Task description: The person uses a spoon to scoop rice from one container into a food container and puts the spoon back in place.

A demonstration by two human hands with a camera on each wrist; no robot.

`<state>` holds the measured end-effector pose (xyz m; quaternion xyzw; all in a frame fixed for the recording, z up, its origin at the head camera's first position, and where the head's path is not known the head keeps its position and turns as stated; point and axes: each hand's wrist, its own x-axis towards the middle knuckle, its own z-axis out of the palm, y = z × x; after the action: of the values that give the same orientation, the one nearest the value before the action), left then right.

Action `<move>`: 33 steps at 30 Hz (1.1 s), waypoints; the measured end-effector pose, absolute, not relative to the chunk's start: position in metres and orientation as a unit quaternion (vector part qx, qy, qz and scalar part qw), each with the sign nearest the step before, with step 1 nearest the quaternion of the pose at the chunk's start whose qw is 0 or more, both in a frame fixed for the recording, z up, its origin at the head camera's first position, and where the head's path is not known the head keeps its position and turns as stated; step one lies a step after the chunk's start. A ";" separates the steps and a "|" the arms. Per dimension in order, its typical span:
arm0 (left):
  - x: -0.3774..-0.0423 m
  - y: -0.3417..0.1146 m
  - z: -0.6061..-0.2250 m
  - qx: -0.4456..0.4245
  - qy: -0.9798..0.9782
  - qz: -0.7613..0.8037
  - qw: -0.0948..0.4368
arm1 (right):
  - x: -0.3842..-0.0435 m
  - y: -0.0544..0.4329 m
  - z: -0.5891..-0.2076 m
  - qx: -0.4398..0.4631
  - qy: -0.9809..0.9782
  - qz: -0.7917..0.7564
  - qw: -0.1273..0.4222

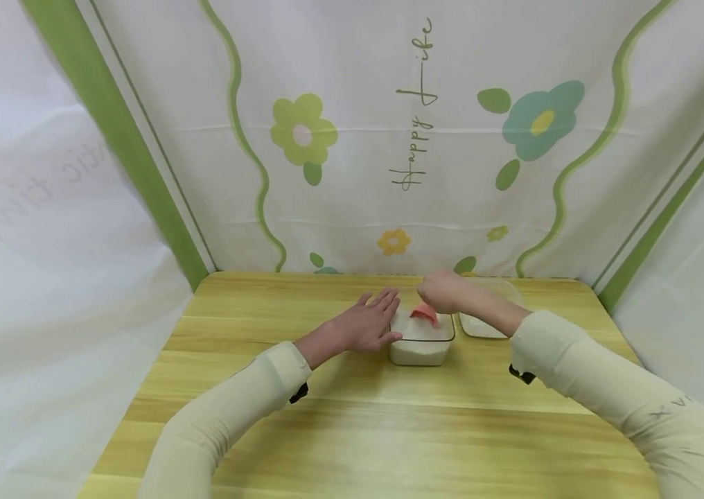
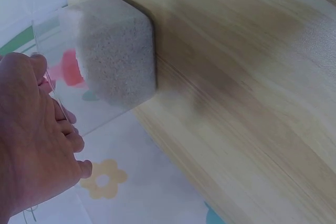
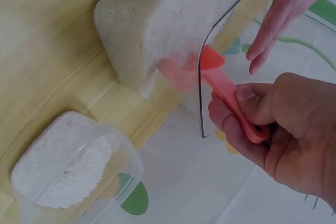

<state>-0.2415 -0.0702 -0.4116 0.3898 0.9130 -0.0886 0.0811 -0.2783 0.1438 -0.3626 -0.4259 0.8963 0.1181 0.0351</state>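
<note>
A clear square container (image 1: 419, 355) with a dark rim stands toward the back of the table, holding pale grainy stuff (image 2: 118, 51). My left hand (image 1: 364, 326) rests against its left side, fingers straight and thumb near the front corner of the rim. Over the same container, my right hand (image 1: 442, 291) grips a red scoop (image 3: 226, 85) by its handle, thumb on top. The scoop's bowl is inside the container, low against the grains and partly seen through the clear wall. What lies in the bowl is hidden.
Just right of the container is a second clear tub (image 3: 134, 153), with white grainy stuff (image 3: 65, 166) in it, partly behind my right forearm in the head view. The wooden table (image 1: 339, 430) ends at a printed fabric wall (image 1: 352, 194); more fabric hangs on both sides.
</note>
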 end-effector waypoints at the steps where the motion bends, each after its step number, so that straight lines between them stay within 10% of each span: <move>1: -0.241 -0.070 -0.412 0.388 0.914 -0.089 0.082 | -0.279 0.145 -0.361 -0.428 0.897 0.099 0.049; 9: -0.242 -0.071 -0.414 0.380 0.917 -0.087 0.082 | -0.288 0.154 -0.356 -0.410 0.891 -0.050 0.188; 33: -0.243 -0.070 -0.416 0.385 0.915 -0.073 0.093 | -0.270 0.212 -0.374 -0.208 0.856 -0.355 0.312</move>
<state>-0.2435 -0.0696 -0.4163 0.3854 0.9152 -0.0729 0.0926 -0.2704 0.2119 -0.3741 -0.2082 0.8561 -0.3554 0.3120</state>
